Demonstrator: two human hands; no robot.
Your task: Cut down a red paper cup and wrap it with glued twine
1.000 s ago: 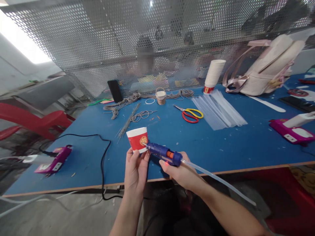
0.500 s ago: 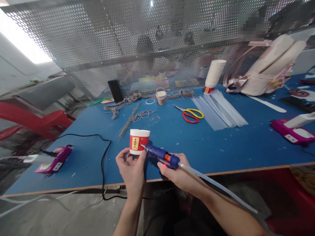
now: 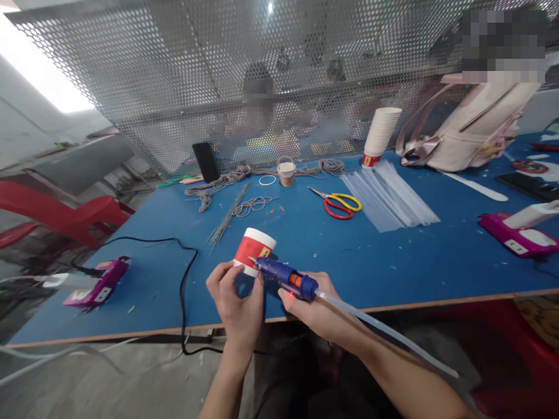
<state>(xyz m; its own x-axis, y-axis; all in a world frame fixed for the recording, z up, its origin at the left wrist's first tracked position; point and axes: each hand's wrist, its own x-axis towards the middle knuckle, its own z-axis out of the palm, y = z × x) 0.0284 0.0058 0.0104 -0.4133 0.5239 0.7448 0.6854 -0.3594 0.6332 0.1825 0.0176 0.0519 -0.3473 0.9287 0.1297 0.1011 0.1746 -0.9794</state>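
Low over the table's front part, my left hand (image 3: 238, 294) grips a red and white paper cup (image 3: 250, 249) near its base. The cup leans to the right, with part of a yellow label showing on its right side. My right hand (image 3: 312, 308) is wrapped round a blue hot glue gun (image 3: 279, 273), whose small light glows red. The gun's metal tip is at the cup's red band; whether it touches cannot be made out. A long clear glue stick (image 3: 384, 329) trails out of the gun's back end.
Scissors (image 3: 343, 203), clear plastic strips (image 3: 388, 195) and a cup stack (image 3: 379, 137) lie or stand toward the right. A twine-wrapped small basket (image 3: 286, 173), grey cord (image 3: 253, 205) and a phone (image 3: 205, 163) are farther back. A black cable (image 3: 186, 285) crosses the left side.
The cup has been turned in my left hand, its label moving right, and it now tilts rightward. My left fingers have shifted on it. The glue gun has barely moved.
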